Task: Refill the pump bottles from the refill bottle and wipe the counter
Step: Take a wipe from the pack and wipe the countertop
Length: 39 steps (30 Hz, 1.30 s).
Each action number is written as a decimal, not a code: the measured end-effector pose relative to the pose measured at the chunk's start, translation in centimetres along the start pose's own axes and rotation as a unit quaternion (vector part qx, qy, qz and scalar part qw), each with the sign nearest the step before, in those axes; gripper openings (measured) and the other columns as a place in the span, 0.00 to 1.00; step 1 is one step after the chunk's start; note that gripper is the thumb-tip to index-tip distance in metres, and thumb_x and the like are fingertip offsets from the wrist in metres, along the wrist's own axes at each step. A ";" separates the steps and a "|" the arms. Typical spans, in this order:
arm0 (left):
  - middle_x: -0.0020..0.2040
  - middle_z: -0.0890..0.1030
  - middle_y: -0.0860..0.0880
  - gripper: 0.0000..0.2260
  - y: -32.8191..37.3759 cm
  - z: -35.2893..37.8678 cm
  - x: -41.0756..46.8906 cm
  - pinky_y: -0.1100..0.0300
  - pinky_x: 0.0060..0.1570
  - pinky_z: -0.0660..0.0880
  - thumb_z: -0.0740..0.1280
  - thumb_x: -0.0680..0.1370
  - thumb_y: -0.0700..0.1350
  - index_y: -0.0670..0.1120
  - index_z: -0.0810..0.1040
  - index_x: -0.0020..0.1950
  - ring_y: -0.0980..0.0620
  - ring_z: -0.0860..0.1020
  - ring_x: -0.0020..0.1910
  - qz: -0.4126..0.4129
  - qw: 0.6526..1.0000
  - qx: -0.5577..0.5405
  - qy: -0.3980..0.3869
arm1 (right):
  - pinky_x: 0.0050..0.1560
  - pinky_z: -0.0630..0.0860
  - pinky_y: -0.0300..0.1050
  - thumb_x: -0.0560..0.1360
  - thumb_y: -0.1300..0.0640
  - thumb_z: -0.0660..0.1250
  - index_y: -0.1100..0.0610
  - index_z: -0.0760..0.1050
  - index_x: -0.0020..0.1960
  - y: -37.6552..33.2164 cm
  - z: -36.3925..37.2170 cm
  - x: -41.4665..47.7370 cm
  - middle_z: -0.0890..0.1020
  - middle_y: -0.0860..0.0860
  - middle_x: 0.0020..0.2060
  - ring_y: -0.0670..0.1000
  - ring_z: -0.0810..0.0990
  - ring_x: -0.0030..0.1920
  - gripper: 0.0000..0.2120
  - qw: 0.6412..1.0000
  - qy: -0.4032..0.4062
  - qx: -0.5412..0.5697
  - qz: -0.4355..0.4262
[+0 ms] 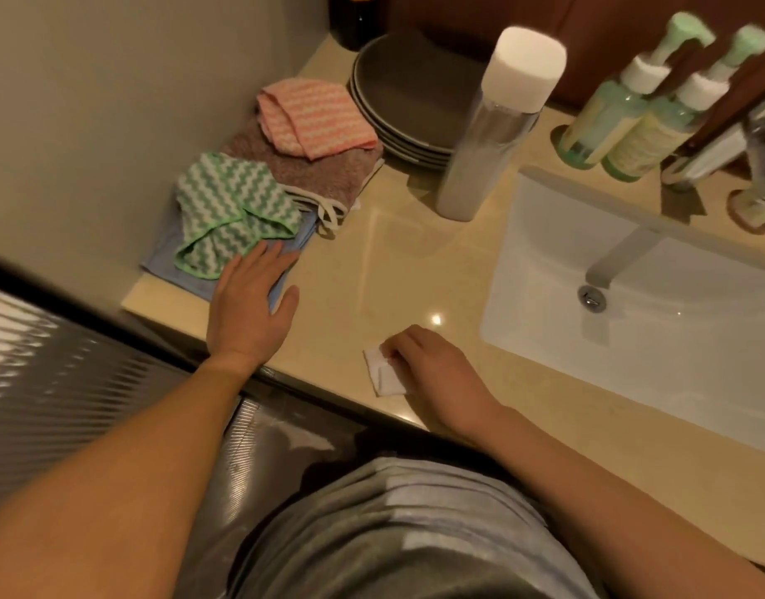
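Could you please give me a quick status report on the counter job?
Left hand flat on blue cloth; right hand grips white wipe on counter. Refill bottle capped, upright; pump bottles behind sink. Nothing between wipe and sink.

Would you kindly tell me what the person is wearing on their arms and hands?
Nothing that shows: the left hand and the right hand are bare, without gloves, and no sleeve, watch or bracelet appears on either arm as far up as the picture reaches.
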<state>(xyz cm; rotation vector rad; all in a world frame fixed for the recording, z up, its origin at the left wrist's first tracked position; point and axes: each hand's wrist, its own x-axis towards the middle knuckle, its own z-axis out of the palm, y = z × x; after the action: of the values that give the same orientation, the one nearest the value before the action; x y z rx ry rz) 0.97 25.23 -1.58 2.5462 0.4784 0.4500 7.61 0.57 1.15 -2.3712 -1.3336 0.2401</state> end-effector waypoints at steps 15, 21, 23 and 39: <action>0.69 0.72 0.46 0.23 0.1 0.0 0.1 0.59 0.71 0.52 0.56 0.76 0.52 0.46 0.74 0.67 0.50 0.66 0.70 -0.003 1.000 -0.013 0.010 | 0.42 0.70 0.47 0.79 0.61 0.59 0.64 0.73 0.53 7.6 -3.9 5.8 0.77 0.60 0.47 0.59 0.76 0.44 0.08 0.996 0.042 -0.054 0.056; 0.69 0.72 0.46 0.23 0.1 0.0 0.1 0.60 0.72 0.51 0.56 0.76 0.52 0.46 0.74 0.68 0.49 0.66 0.70 -0.006 1.000 -0.021 0.012 | 0.39 0.63 0.45 0.75 0.66 0.61 0.64 0.73 0.51 4.2 -0.6 10.1 0.76 0.61 0.45 0.60 0.74 0.43 0.06 0.985 0.106 -0.049 0.129; 0.68 0.72 0.46 0.22 0.1 0.1 0.1 0.59 0.72 0.52 0.56 0.76 0.52 0.45 0.74 0.67 0.49 0.66 0.70 -0.006 1.000 -0.024 0.014 | 0.38 0.68 0.47 0.72 0.67 0.64 0.63 0.74 0.51 2.5 0.3 9.0 0.77 0.60 0.44 0.59 0.75 0.42 0.08 0.993 0.082 -0.040 0.079; 0.68 0.72 0.46 0.23 0.1 0.1 0.1 0.57 0.72 0.53 0.56 0.75 0.52 0.46 0.74 0.67 0.50 0.66 0.70 -0.017 0.999 -0.033 0.021 | 0.36 0.76 0.42 0.73 0.56 0.57 0.57 0.71 0.55 5.5 -4.4 -3.0 0.79 0.55 0.44 0.51 0.77 0.39 0.12 0.987 -0.102 -0.041 -0.120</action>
<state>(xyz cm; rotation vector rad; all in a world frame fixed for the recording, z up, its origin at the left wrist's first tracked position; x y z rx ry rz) 1.10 25.10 -1.57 2.4667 0.5121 0.5000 11.81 -5.69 2.56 -2.2721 -1.7388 0.3719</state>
